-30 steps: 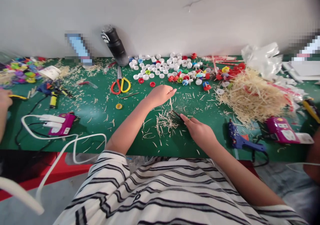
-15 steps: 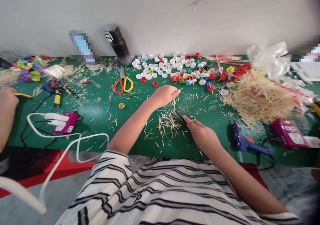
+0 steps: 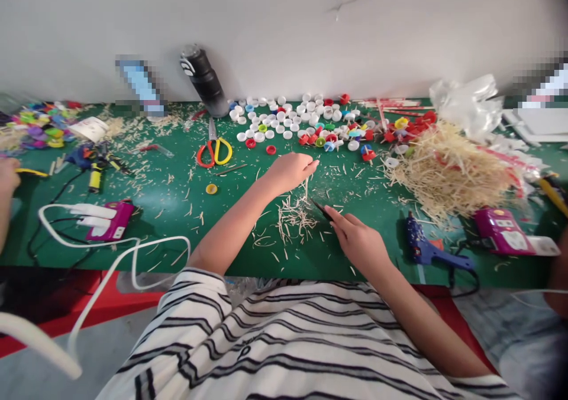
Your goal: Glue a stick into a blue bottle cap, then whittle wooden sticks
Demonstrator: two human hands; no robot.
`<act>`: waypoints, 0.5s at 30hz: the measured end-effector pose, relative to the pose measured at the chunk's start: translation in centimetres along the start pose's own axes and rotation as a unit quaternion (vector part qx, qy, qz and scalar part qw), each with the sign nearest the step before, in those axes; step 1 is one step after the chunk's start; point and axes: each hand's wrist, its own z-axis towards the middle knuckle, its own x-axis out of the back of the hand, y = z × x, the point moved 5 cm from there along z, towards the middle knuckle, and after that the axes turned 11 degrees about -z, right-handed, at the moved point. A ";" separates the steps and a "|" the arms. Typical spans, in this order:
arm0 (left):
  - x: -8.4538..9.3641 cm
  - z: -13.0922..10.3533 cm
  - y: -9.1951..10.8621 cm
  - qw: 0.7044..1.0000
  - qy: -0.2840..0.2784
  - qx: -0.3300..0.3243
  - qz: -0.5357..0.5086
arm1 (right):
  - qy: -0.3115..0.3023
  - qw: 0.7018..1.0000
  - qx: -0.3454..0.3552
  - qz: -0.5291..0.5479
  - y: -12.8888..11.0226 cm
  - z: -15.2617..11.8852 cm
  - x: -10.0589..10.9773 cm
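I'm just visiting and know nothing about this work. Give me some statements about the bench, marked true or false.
1. The right hand holds a thin dark blade. True.
2. The left hand holds the scissors. False: it holds a pale stick; the scissors lie on the green table.
3. A yellow bottle cap lies nearer the person than the scissors. True.
4. The glue gun is red. False: it is blue.
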 end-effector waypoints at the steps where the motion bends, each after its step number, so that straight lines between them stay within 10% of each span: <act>1: 0.0 0.0 0.0 1.000 0.004 0.002 0.003 | 0.006 1.000 -0.003 0.001 0.0 0.3 0.2; 15: 0.0 -0.2 0.6 1.000 -0.006 0.004 -0.007 | 0.045 0.992 -0.002 0.116 0.9 1.2 0.3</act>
